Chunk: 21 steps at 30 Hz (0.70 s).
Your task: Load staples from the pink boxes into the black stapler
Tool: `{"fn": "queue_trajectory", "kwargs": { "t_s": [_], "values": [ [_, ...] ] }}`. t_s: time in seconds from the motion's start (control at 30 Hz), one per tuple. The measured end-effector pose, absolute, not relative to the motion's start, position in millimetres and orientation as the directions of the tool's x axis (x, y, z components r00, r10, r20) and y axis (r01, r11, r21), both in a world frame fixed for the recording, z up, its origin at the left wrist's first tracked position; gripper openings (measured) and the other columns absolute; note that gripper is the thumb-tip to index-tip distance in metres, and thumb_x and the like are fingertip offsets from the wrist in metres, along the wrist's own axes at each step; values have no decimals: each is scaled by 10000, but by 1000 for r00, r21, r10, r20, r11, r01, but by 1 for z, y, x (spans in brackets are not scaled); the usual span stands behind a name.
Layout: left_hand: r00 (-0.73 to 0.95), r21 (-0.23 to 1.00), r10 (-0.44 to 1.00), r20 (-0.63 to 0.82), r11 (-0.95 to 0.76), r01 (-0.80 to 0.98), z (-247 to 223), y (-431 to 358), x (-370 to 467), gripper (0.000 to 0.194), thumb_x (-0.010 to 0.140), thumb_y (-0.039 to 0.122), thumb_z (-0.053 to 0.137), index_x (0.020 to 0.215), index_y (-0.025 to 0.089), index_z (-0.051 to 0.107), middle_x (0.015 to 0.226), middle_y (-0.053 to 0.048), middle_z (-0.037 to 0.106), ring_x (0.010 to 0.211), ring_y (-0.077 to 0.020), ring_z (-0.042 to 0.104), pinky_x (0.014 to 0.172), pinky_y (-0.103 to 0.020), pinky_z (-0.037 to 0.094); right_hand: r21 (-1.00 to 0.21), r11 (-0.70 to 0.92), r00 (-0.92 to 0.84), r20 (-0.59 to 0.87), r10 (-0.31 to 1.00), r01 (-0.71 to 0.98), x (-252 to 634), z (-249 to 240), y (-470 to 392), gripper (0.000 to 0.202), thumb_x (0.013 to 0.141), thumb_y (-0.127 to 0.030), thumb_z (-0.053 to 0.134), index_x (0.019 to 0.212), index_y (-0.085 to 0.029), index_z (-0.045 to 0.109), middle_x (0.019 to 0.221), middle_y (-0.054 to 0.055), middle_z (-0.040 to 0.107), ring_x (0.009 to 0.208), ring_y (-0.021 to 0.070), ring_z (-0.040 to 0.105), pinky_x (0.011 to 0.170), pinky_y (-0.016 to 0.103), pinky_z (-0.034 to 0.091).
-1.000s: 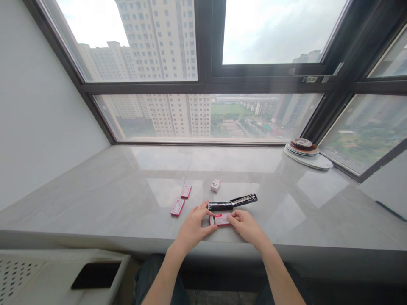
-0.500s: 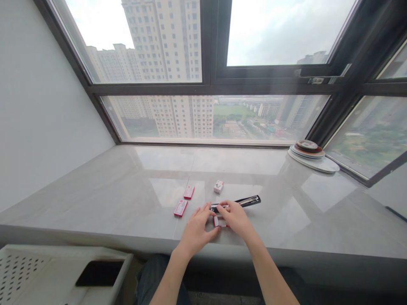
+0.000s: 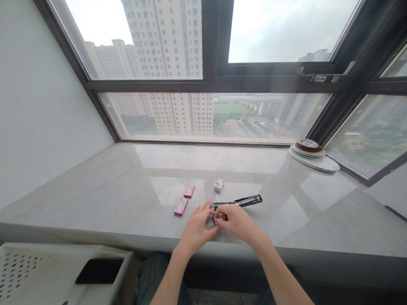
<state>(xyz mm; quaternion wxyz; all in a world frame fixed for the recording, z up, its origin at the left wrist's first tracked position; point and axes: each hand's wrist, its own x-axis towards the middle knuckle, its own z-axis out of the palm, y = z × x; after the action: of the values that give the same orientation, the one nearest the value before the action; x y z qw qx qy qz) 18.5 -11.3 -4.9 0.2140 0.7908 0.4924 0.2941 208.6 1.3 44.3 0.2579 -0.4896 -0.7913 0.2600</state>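
Observation:
A black stapler (image 3: 251,201) lies opened out on the grey stone sill, its left end just beyond my hands. My left hand (image 3: 199,226) is curved round the left side of a small red-and-white box, mostly hidden between the hands. The fingertips of my right hand (image 3: 233,219) are pinched together at that box; whatever they hold is too small to make out. Two flat pink-and-white boxes, one (image 3: 189,190) behind the other (image 3: 181,206), lie left of my hands. A small white box (image 3: 219,185) stands behind the stapler.
Stacked plates (image 3: 310,153) sit at the back right by the window frame. Below the sill's front edge at the left is a white plastic basket (image 3: 60,264) with a dark flat object (image 3: 100,271) on it.
My right hand has moved off the stapler's left end and slightly toward me, down to the small box. Its fingers now cover most of that box. My left hand has hardly moved.

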Motion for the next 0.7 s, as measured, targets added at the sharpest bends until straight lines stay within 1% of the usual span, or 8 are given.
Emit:
{"fn": "queue_trajectory", "kwargs": {
  "t_s": [0.13, 0.2, 0.27, 0.37, 0.4, 0.47, 0.6, 0.7],
  "values": [
    [351, 639, 899, 262, -435, 635, -2, -12, 16, 262, 844, 309, 685, 1100, 294, 633, 1571, -8, 439, 1475, -245, 375, 1250, -454, 257, -618, 377, -413, 92, 906, 690, 224, 41, -7, 93, 848, -289, 652, 807, -243, 721, 648, -27, 627, 591, 125, 506, 567, 252, 263],
    [359, 646, 894, 270, -444, 621, 1, -14, 13, 293, 829, 316, 714, 1108, 285, 628, 1565, -25, 443, 1461, -251, 389, 1228, -444, 286, -630, 355, -386, 94, 918, 691, 235, 37, -10, 121, 884, -318, 620, 862, -250, 717, 659, -25, 633, 607, 135, 524, 581, 252, 280],
    [315, 643, 898, 308, -441, 626, 5, -17, 10, 331, 820, 339, 736, 1125, 277, 624, 1517, -47, 486, 1419, -260, 428, 1181, -432, 338, -646, 290, -297, 102, 949, 706, 250, 32, -12, 163, 922, -358, 576, 928, -244, 692, 651, -25, 627, 609, 145, 536, 591, 257, 298],
    [159, 620, 921, 357, -361, 696, 7, -23, 13, 174, 915, 400, 636, 1018, 260, 639, 1205, -49, 654, 1169, -242, 579, 1012, -405, 432, -645, 132, -107, 78, 991, 753, 272, 20, -17, 279, 973, -431, 487, 858, -220, 630, 630, -11, 617, 603, 162, 544, 591, 270, 308],
    [127, 607, 927, 353, -331, 723, 6, -24, 17, 166, 955, 406, 576, 938, 253, 639, 1056, -35, 677, 1049, -231, 607, 941, -392, 443, -639, 99, -76, 63, 995, 763, 276, 17, -19, 319, 983, -444, 464, 806, -218, 605, 638, -2, 626, 611, 167, 549, 594, 274, 309],
    [118, 570, 935, 335, -301, 764, 4, -27, 28, 271, 1003, 390, 491, 813, 243, 617, 850, -15, 664, 884, -218, 603, 833, -371, 423, -638, 92, -86, 40, 995, 765, 277, 10, -21, 363, 992, -449, 441, 743, -218, 567, 669, 8, 647, 634, 172, 561, 602, 277, 315],
    [122, 516, 929, 350, -300, 803, 1, -29, 52, 302, 1017, 344, 469, 769, 234, 601, 798, -17, 665, 857, -223, 596, 787, -359, 382, -686, 156, -156, 62, 986, 710, 266, 1, -20, 359, 999, -459, 428, 778, -222, 583, 718, 5, 665, 671, 169, 570, 625, 275, 340],
    [105, 518, 925, 365, -295, 803, 1, -29, 59, 266, 1030, 347, 446, 885, 246, 644, 797, -14, 664, 824, -211, 603, 777, -346, 388, -736, 47, -74, -4, 997, 675, 279, -4, -14, 390, 958, -553, 491, 799, -212, 598, 652, 2, 625, 634, 164, 552, 594, 270, 344]
  ]
}}
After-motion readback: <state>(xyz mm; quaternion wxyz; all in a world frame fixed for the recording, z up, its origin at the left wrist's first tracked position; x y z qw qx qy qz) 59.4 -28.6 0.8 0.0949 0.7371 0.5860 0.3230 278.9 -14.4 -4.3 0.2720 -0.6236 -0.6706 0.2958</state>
